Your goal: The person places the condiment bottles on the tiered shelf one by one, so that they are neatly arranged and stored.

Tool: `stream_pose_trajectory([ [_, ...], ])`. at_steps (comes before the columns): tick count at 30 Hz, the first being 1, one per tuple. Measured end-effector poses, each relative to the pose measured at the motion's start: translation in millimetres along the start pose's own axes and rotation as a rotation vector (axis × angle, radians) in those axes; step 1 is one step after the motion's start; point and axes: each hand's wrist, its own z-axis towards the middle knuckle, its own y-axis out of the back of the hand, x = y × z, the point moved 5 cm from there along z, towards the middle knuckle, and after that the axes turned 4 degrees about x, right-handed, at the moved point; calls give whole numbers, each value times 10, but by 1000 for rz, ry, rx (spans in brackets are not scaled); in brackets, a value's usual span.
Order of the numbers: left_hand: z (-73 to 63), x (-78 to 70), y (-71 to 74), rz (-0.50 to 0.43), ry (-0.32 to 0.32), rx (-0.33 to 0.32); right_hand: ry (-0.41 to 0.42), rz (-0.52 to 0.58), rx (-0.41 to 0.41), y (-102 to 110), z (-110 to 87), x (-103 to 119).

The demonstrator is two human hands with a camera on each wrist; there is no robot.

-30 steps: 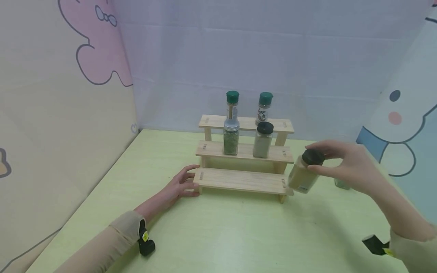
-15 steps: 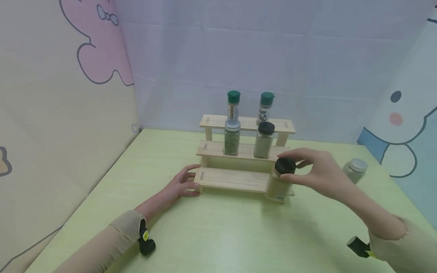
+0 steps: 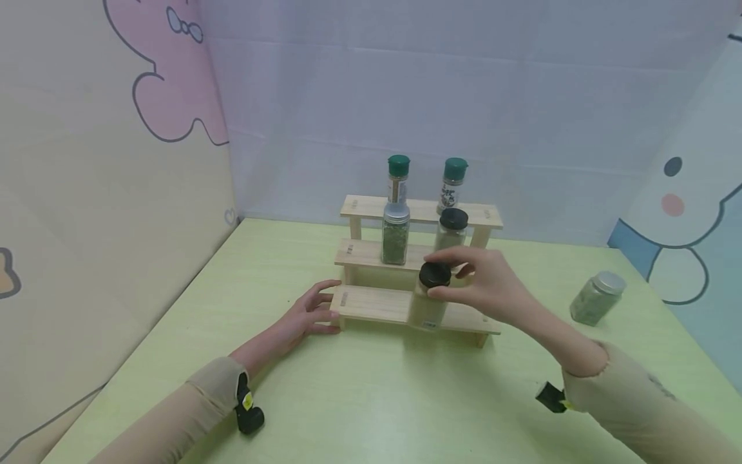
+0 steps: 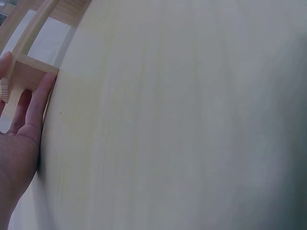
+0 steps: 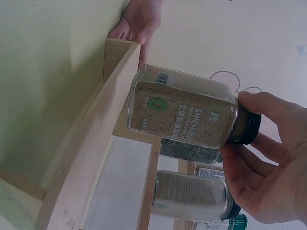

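In the head view my right hand [image 3: 484, 283] pinches the black lid of a glass spice jar [image 3: 428, 310] with thumb and fingers. Brown seasoning and a label marked SHICHIMI show on this jar [image 5: 182, 112] in the right wrist view. It is slightly tilted at the lowest step of a three-tier wooden rack [image 3: 371, 303]; whether its base touches the wood I cannot tell. My left hand [image 3: 301, 319] grips the left end of that lowest step, thumb and fingers spread across it. The left wrist view shows its fingers [image 4: 38, 103] against the end piece.
On the middle step stand a green herb jar [image 3: 395, 241] and a black-lidded jar [image 3: 452, 237], partly behind my right hand. Two green-capped bottles, one left [image 3: 397, 183] and one right [image 3: 452, 187], occupy the top step. A silver-lidded jar [image 3: 597, 298] leans on the table's right side.
My right hand has carried the spice jar leftward from beyond the rack's right end to the middle of the lowest step. The silver-lidded jar has come into full view. My left hand stays put.
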Motion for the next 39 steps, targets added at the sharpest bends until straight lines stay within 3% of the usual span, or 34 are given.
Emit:
stream_pose_trajectory([
  [18,5,4,-3,-18,-5,4,-38,133,-28,-413,427,-27],
  [39,8,18,4,-26,-5,-7,-62,283,4,-590,457,-128],
])
